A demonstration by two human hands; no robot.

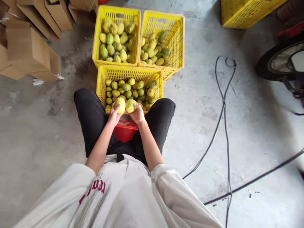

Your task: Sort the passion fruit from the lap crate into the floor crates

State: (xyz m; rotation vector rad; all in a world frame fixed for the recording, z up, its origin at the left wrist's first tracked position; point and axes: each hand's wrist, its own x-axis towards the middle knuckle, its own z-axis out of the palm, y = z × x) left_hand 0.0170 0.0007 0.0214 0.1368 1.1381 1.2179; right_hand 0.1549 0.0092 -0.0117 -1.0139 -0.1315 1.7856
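My left hand [114, 116] grips a yellow-green fruit [121, 104] and my right hand [137, 116] grips another fruit [130, 105] right beside it. Both are held just above the near rim of a yellow plastic crate [101, 87] that sits between my knees and holds several small green and yellow fruits. Two more yellow crates stand behind it: the left crate [96, 47] is filled with larger fruits, the right crate [178, 44] is partly filled. I sit on a red stool [124, 131].
Folded cardboard boxes [28, 50] are stacked at the far left on the concrete floor. Black cables [224, 104] run across the floor on the right. A wheel [280, 61] stands at the right edge, and another yellow crate [244, 12] at the top right.
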